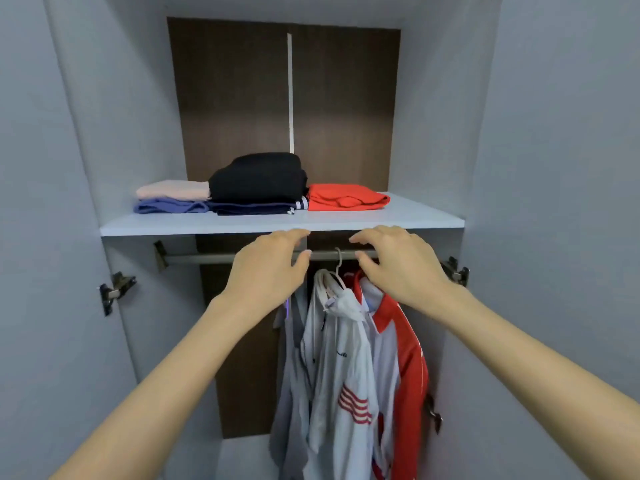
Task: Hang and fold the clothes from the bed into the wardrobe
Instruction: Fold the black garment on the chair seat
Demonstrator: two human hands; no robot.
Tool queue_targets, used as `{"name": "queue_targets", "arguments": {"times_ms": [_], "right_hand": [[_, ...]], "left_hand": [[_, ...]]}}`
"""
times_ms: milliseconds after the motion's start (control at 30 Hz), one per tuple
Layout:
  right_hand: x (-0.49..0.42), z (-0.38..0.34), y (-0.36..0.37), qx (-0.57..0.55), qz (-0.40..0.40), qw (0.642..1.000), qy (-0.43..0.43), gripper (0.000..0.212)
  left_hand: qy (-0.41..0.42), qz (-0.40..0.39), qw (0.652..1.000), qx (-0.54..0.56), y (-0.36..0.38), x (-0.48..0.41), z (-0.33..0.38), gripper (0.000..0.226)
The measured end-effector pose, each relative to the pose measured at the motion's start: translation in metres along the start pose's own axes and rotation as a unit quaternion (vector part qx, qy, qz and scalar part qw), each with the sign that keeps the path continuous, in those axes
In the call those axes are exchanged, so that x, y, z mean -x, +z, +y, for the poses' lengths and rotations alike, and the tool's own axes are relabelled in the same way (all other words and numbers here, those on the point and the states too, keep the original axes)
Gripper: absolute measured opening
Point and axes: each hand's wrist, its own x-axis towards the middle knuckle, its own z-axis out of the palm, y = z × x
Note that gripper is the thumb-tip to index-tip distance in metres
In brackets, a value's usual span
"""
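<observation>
Currently both hands empty, fingers loosely curled. Left hand [268, 268] and right hand [398, 268] flank the white hanger hook [338, 258] on the grey metal rail [207, 258], which runs left-right. White red-striped hooded jacket [341, 358] hangs below, between them; right hand looks slightly nearer.

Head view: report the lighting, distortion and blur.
Head view: the wide-angle lens splays the wardrobe side walls; a soft bright patch lights the brown back panel; the shelf shades the rail beneath; the left hand and right hand look slightly soft.
</observation>
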Motion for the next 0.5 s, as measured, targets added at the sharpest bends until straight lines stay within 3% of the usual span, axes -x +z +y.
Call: {"name": "queue_targets", "arguments": {"times_ms": [233, 500], "right_hand": [[0.092, -0.022, -0.019, 0.017, -0.042, 0.997, 0.063, 0.031], [0.209, -0.071, -0.039, 0.043, -0.089, 0.975, 0.201, 0.032]], "left_hand": [[0.06, -0.05, 0.997, 0.019, -0.009, 0.066, 0.023, 0.044], [0.135, -0.129, 0.977, 0.106, -0.014, 0.15, 0.043, 0.041]]}}
